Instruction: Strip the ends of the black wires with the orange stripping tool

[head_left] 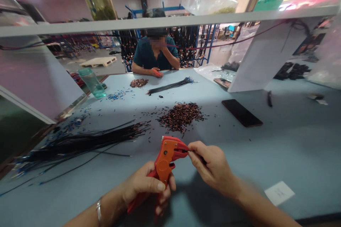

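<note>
Squeezing the orange wire stripper (165, 159) low over the table (279, 142) with left hand (145, 186) wrapped shut on its handles, right hand (210, 165) pinching a short wire (192, 152) into the jaws, apparently stripping, likely needing a steady pull next.

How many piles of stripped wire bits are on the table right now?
2. One big pile lies mid-table, beyond the orange stripper that both hands work; a smaller pile sits near the co-worker. Scattered bits lie around; more may be hidden.
</note>
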Tool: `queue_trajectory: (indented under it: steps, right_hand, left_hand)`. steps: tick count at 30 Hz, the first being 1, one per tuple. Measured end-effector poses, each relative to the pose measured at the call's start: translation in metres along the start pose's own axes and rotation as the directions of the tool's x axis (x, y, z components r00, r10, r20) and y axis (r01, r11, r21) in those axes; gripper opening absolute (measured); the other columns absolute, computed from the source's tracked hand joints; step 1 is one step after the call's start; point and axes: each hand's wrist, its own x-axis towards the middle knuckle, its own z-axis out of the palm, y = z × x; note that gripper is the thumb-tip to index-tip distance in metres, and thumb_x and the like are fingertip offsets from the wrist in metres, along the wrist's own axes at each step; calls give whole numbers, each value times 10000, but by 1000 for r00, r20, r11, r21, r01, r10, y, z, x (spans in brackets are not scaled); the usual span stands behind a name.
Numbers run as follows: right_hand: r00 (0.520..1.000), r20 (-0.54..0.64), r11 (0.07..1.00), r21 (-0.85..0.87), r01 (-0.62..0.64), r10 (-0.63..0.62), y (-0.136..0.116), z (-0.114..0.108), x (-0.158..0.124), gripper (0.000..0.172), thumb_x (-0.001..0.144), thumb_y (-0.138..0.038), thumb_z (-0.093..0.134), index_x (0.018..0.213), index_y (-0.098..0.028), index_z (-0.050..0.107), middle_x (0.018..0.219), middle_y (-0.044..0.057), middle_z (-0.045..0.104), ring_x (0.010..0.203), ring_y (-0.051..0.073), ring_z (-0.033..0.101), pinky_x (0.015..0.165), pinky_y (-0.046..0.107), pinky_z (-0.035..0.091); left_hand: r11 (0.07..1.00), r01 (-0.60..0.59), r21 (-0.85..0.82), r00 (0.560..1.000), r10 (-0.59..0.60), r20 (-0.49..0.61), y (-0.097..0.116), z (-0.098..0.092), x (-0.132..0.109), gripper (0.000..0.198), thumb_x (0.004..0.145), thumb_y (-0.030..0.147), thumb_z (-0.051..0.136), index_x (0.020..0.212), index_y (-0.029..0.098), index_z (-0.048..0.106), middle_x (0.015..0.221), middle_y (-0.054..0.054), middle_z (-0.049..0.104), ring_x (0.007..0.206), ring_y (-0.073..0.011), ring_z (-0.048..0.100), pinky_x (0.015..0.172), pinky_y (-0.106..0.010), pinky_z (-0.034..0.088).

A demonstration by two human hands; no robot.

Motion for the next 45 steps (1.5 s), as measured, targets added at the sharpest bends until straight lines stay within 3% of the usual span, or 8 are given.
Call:
queue_trajectory:
  steps: [17,23,29,40,45]
  right_hand:
    - [1000,22,1000,-27,-8,8,-4,-2,0,150,960,-154,404,878,-209,517,573,-62,446,458,102,380,477,248,291]
    - [1000,8,1000,-26,11,-11,-5,-1,1,147,958,-144,402,880,-209,508,568,-71,410,445,99,367,468,241,281]
    - [1000,14,999,-35,3,-2,-1,-1,0,150,968,-160,396,889,-209,514,574,-67,428,451,100,387,480,230,305]
    - [1000,19,1000,-22,0,1,7,1,1,164,972,-182,404,858,-212,519,588,-57,466,454,94,408,477,222,319]
    - [996,-15,994,-59,-91,91,16,-1,1,141,961,-210,426,862,-213,525,550,-74,408,451,98,388,478,208,326]
  left_hand:
    - [996,-7,86,999,11,-51,-2,7,0,348,667,413,762,647,132,557,433,40,460,327,-73,427,360,-192,377]
    - [992,-40,119,997,48,-63,0,12,-1,376,682,451,760,676,131,563,415,56,434,315,-65,393,339,-185,352]
    - [988,-31,153,993,48,-106,-2,7,0,455,696,487,760,596,174,446,419,87,376,285,-28,307,296,-158,282]
    - [982,-83,169,992,98,-82,1,2,2,340,692,415,751,696,122,578,436,52,448,316,-67,395,331,-187,343]
    - [970,-241,39,963,244,-110,13,-4,-7,273,734,368,722,791,128,604,499,56,467,362,-66,408,413,-219,401]
